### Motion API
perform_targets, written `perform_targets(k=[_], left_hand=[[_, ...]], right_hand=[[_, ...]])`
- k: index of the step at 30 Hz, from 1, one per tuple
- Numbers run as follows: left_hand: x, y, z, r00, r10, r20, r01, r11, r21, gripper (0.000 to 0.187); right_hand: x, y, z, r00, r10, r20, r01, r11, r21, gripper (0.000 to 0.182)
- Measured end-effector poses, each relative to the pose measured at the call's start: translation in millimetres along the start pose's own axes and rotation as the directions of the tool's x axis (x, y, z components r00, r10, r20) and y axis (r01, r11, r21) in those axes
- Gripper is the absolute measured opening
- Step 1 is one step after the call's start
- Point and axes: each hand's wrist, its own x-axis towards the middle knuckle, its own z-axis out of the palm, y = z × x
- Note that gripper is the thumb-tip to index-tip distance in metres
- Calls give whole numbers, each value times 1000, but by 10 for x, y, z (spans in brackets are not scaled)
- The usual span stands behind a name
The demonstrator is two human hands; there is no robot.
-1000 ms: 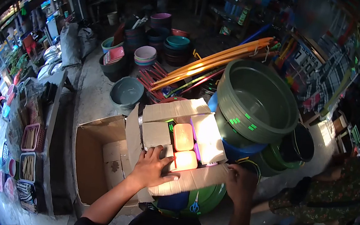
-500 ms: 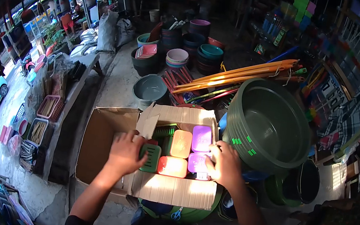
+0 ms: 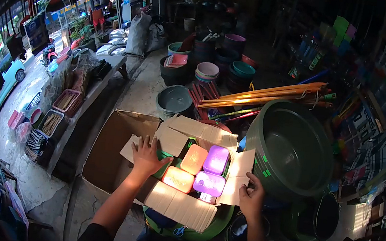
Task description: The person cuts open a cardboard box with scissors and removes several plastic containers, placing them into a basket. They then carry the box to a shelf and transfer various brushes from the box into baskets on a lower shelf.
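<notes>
An open cardboard box (image 3: pixel 184 207) holds plastic containers: an orange one (image 3: pixel 193 159), a red-orange one (image 3: pixel 178 179), two purple ones (image 3: pixel 217 159) and a green one (image 3: pixel 162 163) at the left. My left hand (image 3: pixel 148 157) lies with spread fingers over the left flap, beside the green container. My right hand (image 3: pixel 252 194) is at the outer edge of the right flap (image 3: pixel 239 177), its fingers bent and the thumb apart from the index finger. Another cardboard box (image 3: pixel 107 151) stands close on the left.
Large dark green tubs (image 3: pixel 290 149) rise at the right, with orange poles (image 3: pixel 263 95) behind. A grey basin (image 3: pixel 175 100) stands beyond the boxes. Baskets sit by a long bench (image 3: pixel 91 96) at the left. Blue scissors (image 3: pixel 179 232) lie near my body.
The view has shifted and the box appears tilted. Its right and left flaps now spread outward. My left hand has opened over the left side; my right hand has moved outward and down from the containers.
</notes>
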Motion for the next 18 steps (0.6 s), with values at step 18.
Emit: perform_targets(k=[18], left_hand=[[183,-391,385,956,-224,189,266,933,-243,57]], right_hand=[[-1149,780,235,951,305,48,-299,949,-98,46]])
